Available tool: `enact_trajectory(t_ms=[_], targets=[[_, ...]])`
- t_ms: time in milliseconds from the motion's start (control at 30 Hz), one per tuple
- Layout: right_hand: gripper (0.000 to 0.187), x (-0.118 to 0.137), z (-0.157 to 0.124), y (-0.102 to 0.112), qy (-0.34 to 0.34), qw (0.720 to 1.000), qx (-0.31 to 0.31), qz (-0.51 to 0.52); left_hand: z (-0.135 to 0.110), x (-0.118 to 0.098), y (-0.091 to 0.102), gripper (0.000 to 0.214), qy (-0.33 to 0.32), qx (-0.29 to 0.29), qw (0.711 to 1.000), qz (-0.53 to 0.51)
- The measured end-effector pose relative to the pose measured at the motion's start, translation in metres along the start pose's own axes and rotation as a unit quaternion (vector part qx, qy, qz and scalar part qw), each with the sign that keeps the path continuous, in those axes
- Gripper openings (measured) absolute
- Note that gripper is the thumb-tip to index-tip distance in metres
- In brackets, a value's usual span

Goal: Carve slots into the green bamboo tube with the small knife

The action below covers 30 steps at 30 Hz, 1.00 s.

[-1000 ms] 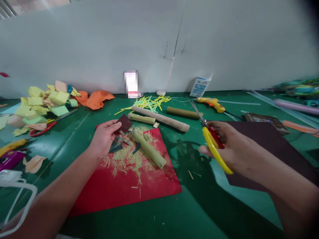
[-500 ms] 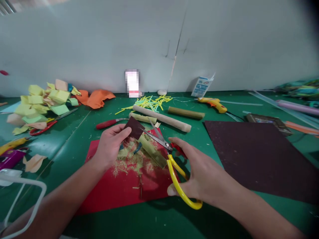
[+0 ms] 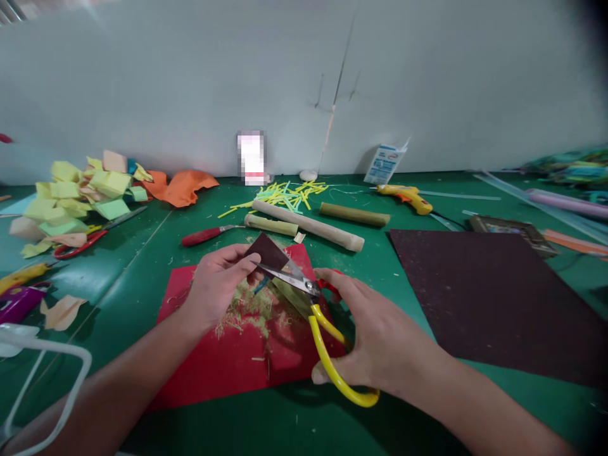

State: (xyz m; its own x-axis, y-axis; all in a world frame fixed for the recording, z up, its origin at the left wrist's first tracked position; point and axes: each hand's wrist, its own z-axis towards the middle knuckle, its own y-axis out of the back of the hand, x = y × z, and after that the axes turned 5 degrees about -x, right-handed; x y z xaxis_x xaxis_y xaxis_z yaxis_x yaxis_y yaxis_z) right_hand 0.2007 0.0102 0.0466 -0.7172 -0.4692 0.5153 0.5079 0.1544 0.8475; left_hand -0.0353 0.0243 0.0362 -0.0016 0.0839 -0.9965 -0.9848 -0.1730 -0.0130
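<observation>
Between thumb and fingers, my left hand (image 3: 221, 278) pinches a small dark brown sheet (image 3: 266, 251), perhaps sandpaper. My right hand (image 3: 375, 329) grips scissors (image 3: 311, 288) with yellow and red handles. Their blades are apart and straddle the brown sheet, one passing in front of it and one behind. Beneath lies a red sheet (image 3: 223, 373) strewn with pale shavings (image 3: 254, 310). A greenish split tube piece (image 3: 292, 297), like bamboo, rests on it, partly hidden by the scissors.
Beyond the red sheet lie a red-handled tool (image 3: 204, 236), a long pale stick (image 3: 308, 225), a short tube (image 3: 354, 214) and yellow-green strips (image 3: 287, 196). A large dark sheet (image 3: 489, 297) and a yellow glue gun (image 3: 408, 197) are at right. Folded papers (image 3: 90, 190) pile up at left.
The scissors have moved left and their blades now reach around the brown sheet. My left hand has shifted slightly right and down, turning the sheet a little.
</observation>
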Motion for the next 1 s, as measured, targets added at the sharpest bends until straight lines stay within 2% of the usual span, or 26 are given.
enact_trajectory(t_ms=[233,400,700,900,1000], targets=[[0.111,0.0006,-0.0020,-0.0015,0.008,1.000,-0.009,0.010,-0.0028,-0.0034,-0.0042,0.017,-0.006,0.021,0.999,0.040],[0.105,0.0026,-0.0023,-0.0022,0.021,0.999,-0.021,0.018,-0.0032,-0.0040,-0.0062,0.016,-0.003,0.026,0.998,0.061],[0.104,0.0079,-0.0017,0.0027,-0.004,0.999,0.008,0.044,-0.0042,0.0002,-0.0053,0.013,-0.006,0.035,0.998,0.044],[0.095,0.0088,-0.0014,0.0013,-0.013,0.996,0.014,0.088,-0.0056,0.0011,-0.0061,0.014,-0.004,0.033,0.999,0.040],[0.075,0.0089,-0.0028,0.0006,-0.048,0.994,0.013,0.097,-0.0062,0.0007,-0.0073,0.016,0.012,0.024,0.999,0.029]])
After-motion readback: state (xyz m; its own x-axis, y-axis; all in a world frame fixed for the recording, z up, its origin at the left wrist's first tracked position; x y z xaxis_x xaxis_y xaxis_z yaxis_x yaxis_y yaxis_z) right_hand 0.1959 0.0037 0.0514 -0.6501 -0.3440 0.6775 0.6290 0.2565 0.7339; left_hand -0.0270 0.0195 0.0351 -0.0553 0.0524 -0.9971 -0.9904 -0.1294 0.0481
